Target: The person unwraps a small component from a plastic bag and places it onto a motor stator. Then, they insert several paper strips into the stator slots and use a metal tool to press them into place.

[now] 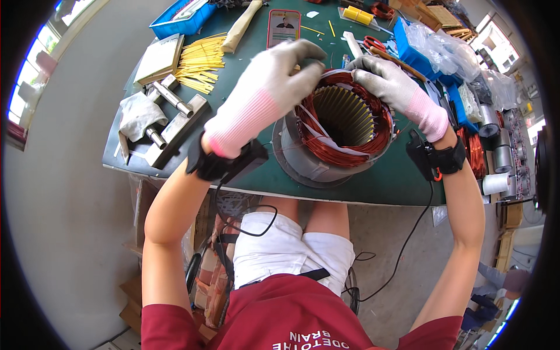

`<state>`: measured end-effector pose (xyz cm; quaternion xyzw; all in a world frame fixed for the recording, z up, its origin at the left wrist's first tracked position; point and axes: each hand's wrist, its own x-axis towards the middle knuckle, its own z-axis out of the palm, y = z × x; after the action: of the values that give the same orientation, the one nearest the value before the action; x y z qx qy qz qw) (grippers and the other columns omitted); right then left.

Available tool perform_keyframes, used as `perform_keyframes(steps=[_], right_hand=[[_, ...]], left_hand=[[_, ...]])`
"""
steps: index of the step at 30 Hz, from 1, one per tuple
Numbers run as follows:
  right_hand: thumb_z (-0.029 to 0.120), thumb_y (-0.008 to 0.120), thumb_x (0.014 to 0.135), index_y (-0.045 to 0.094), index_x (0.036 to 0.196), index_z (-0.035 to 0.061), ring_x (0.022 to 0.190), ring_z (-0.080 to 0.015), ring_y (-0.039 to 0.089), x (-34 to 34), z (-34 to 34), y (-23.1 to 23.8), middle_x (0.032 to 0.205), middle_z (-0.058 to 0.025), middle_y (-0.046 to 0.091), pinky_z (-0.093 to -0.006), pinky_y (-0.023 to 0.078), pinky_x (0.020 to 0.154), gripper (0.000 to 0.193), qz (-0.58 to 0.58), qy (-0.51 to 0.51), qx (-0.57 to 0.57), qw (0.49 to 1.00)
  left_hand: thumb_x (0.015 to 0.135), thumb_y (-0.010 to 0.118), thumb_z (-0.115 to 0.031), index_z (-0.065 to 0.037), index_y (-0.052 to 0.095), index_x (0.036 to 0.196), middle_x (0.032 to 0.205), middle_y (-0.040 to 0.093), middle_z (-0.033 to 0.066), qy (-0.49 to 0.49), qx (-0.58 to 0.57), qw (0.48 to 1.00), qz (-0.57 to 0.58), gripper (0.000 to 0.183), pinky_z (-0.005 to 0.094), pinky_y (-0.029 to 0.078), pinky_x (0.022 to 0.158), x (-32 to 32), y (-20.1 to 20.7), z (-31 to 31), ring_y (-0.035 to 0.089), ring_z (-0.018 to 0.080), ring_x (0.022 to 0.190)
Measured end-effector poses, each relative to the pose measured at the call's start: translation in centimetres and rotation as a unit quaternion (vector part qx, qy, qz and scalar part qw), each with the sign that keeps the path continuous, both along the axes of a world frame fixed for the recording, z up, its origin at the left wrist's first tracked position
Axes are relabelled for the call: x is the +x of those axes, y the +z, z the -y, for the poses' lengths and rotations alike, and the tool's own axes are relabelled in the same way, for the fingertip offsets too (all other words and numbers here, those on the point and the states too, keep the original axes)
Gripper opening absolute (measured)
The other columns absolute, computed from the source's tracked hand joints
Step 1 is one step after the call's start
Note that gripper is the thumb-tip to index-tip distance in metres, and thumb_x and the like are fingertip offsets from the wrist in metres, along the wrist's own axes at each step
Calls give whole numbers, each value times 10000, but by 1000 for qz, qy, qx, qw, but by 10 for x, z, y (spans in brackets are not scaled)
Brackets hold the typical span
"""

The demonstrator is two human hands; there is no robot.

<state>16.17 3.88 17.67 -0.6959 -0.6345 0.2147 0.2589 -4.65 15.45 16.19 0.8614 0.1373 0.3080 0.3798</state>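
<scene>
A motor stator (290, 153) stands upright on the table before me, its grey metal body ringed by reddish copper windings (350, 156). White lacing strips wrap the coils, and yellowish slot liners (335, 108) line the bore. Both hands wear white gloves with pink cuffs. Over the stator's far left rim, my left hand (286, 73) is raised, slightly blurred, its curved fingers and thumb apart with nothing visible between them. At the far right rim, my right hand (385, 81) has its fingers closed on the edge of the windings. Its fingertips are partly hidden.
Left of the stator lie a metal fixture (175, 131) with a cloth, and yellow strips (201, 58). A phone (284, 28) stands behind. Red-handled scissors (374, 43), a blue bin (411, 49) with plastic bags, and wire spools (489, 119) are on the right. Cables hang from both wrists.
</scene>
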Motion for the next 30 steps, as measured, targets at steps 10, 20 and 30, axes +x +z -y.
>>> perform_keyframes(steps=[10,20,30], right_hand=[[193,487,903,589,1032,0,960,-255,592,-3,9,-13,931,-166,622,-363,389,961,254,11,17,135,991],[242,596,865,589,1017,-1,823,-243,636,-5,2,2,876,-161,636,-332,485,769,286,112,32,110,987],[194,513,925,569,1081,-9,894,-81,556,30,-11,10,977,-20,596,-225,448,817,262,-216,53,-50,974]], left_hand=[[904,497,-167,15,616,1081,903,653,95,-25,-36,997,-64,280,250,498,762,33,-13,0,614,122,814],[916,547,-186,3,604,1097,961,641,51,-73,-289,954,36,267,225,510,763,37,-25,4,608,95,846],[820,616,-136,22,654,950,820,656,50,-59,-318,941,96,208,237,501,686,39,-24,6,601,99,739]])
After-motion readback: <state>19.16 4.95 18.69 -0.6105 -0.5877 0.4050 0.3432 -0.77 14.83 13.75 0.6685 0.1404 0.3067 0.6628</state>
